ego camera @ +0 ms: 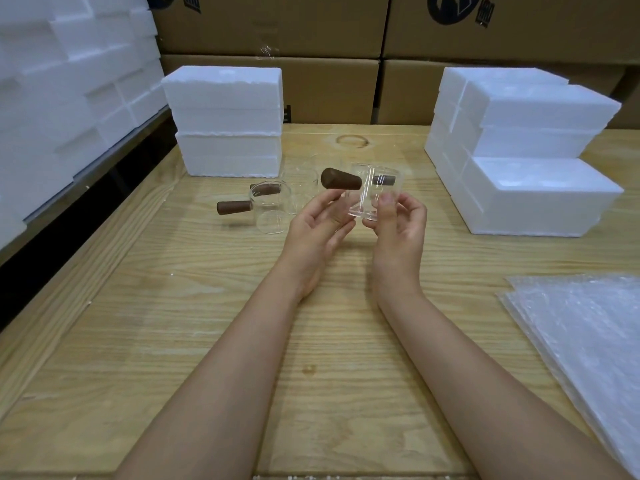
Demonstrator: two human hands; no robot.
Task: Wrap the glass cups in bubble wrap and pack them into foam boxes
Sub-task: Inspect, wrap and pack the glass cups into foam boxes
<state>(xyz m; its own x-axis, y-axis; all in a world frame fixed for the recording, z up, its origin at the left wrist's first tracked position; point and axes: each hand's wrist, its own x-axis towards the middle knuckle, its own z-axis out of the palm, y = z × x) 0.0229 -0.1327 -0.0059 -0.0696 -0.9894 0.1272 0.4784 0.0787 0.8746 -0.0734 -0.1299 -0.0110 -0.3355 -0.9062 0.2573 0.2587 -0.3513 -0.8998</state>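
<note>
Forearms, mine, over the wooden table (207, 306). Item in hand: one glass cup (367, 195) with a brown handle (341, 179), held at 12 o'clock; left hand (318, 223) pinches it below the handle, right hand (398, 220) curls round its base. Spare cups (272, 211) stand at 11 o'clock, unwrapped. Bubble wrap (581, 334), 4 o'clock, untouched. Foam boxes (228, 123) stacked at 11 and 2 o'clock, closed. Nothing wrapped or packed, by my reckoning.

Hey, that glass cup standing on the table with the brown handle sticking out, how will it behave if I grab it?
Probably fragile: the glass cup looks thin and clear. Its smooth wall may be slippery. The brown handle juts sideways, so a nudge might tip it.
</note>
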